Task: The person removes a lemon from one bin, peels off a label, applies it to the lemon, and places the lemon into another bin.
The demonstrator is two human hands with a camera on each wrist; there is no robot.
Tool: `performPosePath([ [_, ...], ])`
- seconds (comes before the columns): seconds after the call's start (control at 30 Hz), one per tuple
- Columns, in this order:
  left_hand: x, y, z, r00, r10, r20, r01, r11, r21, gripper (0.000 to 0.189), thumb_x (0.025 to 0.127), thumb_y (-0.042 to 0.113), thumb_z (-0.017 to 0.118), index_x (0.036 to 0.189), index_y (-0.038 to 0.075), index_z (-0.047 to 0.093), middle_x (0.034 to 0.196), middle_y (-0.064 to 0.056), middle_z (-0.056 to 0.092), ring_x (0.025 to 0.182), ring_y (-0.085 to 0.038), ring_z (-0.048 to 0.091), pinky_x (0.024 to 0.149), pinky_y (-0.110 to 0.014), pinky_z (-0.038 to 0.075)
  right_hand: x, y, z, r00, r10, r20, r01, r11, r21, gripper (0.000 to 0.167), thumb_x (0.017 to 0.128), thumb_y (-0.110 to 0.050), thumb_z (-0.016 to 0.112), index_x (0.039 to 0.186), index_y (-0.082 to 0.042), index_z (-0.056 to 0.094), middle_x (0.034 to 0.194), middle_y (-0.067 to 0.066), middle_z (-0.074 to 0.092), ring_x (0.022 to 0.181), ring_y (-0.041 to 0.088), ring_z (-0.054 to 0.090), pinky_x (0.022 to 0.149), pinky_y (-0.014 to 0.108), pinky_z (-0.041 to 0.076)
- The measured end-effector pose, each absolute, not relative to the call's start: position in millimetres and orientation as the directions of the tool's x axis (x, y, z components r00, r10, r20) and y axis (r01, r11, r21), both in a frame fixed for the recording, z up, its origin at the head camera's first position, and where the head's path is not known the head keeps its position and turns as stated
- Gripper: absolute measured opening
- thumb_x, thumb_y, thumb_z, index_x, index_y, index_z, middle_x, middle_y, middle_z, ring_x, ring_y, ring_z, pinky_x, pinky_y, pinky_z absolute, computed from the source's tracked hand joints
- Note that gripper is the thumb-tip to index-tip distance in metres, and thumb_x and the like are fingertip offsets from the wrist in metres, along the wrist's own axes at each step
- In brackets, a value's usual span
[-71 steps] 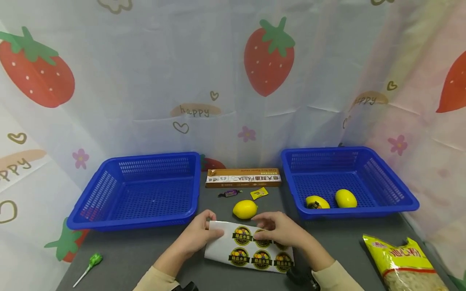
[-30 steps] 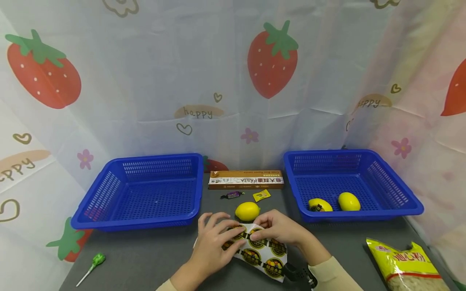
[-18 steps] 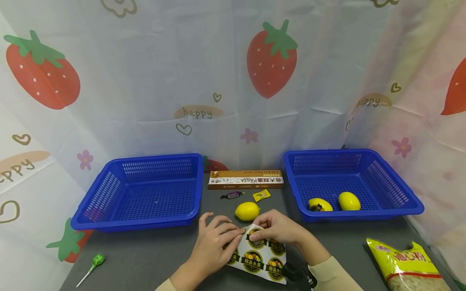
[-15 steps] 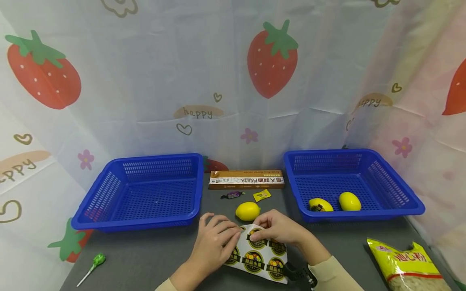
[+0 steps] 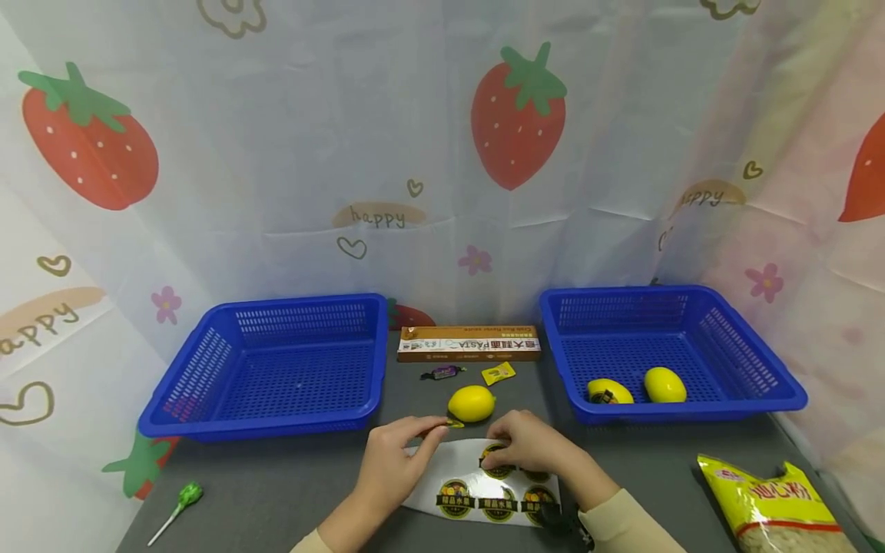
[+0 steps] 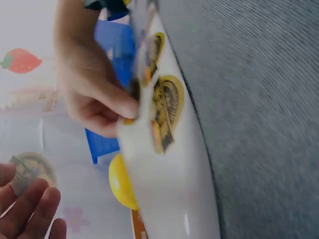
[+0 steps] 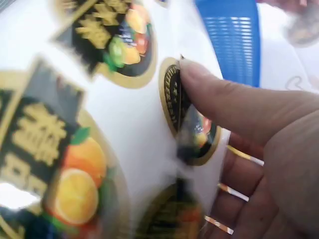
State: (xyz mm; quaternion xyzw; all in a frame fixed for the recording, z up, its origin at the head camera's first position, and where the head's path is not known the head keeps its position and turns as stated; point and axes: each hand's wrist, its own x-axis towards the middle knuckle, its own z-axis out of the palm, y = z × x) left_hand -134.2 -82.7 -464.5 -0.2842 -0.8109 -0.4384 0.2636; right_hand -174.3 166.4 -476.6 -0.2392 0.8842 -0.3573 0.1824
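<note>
My left hand point(image 5: 390, 465) pinches a peeled round sticker point(image 5: 454, 423) by its edge; the left wrist view shows the sticker point(image 6: 32, 172) from behind, at the fingertips. My right hand point(image 5: 532, 445) grips the upper edge of a white sticker sheet point(image 5: 456, 465), thumb on top and fingers beneath, as the right wrist view shows. Black and gold round fruit stickers cover the sheet's lower row and right side. Its upper left part is bare and shiny. Just beyond both hands lies a yellow lemon point(image 5: 472, 404) on the grey table.
Blue baskets stand left point(image 5: 259, 426) and right point(image 5: 691, 405); the right one holds a stickered lemon point(image 5: 610, 391) and another lemon point(image 5: 665, 384). Between them are a pasta box point(image 5: 470, 344), a purple candy point(image 5: 443, 372) and a yellow candy point(image 5: 498, 373). A lollipop point(image 5: 178, 511) and yellow bag point(image 5: 767, 499) lie at the sides.
My left hand has peeled a sticker off the sheet and lifted it away from the surface. The sheet, bent up earlier, lies flatter, with the right hand still holding its upper edge.
</note>
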Motion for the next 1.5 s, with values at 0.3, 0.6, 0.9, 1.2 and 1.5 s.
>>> performPosePath([
  [0.3,-137.8,-84.5,-455.7,-0.957,0.04,0.287,0.287,0.276,0.917,0.031,0.091,0.022,0.077,0.121,0.016,0.073,0.084,0.005,0.077,0.079,-0.011,0.069,0.075,-0.024,0.058,-170.6,163.9,-478.5,-0.872,-0.477,-0.111,-0.304,0.704,-0.641,0.029,0.081,-0.03,0.086,0.102,-0.012,0.076,0.092,-0.003,0.069,0.081,0.013,0.061,0.072,0.034,0.053],
  [0.6,-144.7,-82.6,-455.1,-0.997,0.021,-0.07,-0.07,-0.03,0.997,0.036,0.089,0.011,0.077,0.119,-0.007,0.068,0.1,-0.017,0.077,0.09,-0.024,0.075,0.079,-0.033,0.062,-183.3,161.2,-461.7,-0.977,-0.203,-0.063,-0.126,0.795,-0.593,0.03,0.081,-0.019,0.086,0.106,-0.012,0.071,0.087,-0.001,0.069,0.076,0.015,0.062,0.067,0.036,0.053],
  [0.9,-149.3,-78.6,-457.5,-0.986,0.006,-0.167,-0.163,-0.25,0.955,0.024,0.091,0.003,0.072,0.108,-0.008,0.059,0.101,-0.016,0.074,0.084,-0.023,0.076,0.076,-0.032,0.063,-201.0,139.1,-465.4,-0.961,-0.274,0.034,-0.234,0.746,-0.623,0.079,0.078,-0.02,0.089,0.146,-0.014,0.052,0.143,0.015,0.055,0.124,0.036,0.057,0.1,0.056,0.05],
  [1.2,-149.3,-74.8,-456.0,-0.981,-0.024,-0.194,-0.181,-0.263,0.948,0.029,0.091,0.008,0.075,0.109,-0.006,0.056,0.1,-0.01,0.072,0.081,-0.016,0.07,0.08,-0.029,0.061,-207.7,135.1,-476.3,-0.972,-0.234,-0.005,-0.16,0.683,-0.713,0.06,0.076,-0.024,0.091,0.126,-0.011,0.062,0.119,0.008,0.067,0.101,0.025,0.062,0.087,0.046,0.054],
  [1.5,-150.0,-75.3,-454.8,-0.986,-0.043,-0.162,-0.147,-0.249,0.957,0.038,0.09,0.002,0.074,0.121,-0.007,0.053,0.101,-0.018,0.074,0.078,-0.017,0.073,0.074,-0.029,0.062,-205.4,150.2,-471.7,-0.958,-0.284,-0.051,-0.014,0.223,-0.975,0.071,0.079,-0.014,0.087,0.14,-0.013,0.05,0.133,0.016,0.061,0.113,0.03,0.062,0.089,0.042,0.056],
])
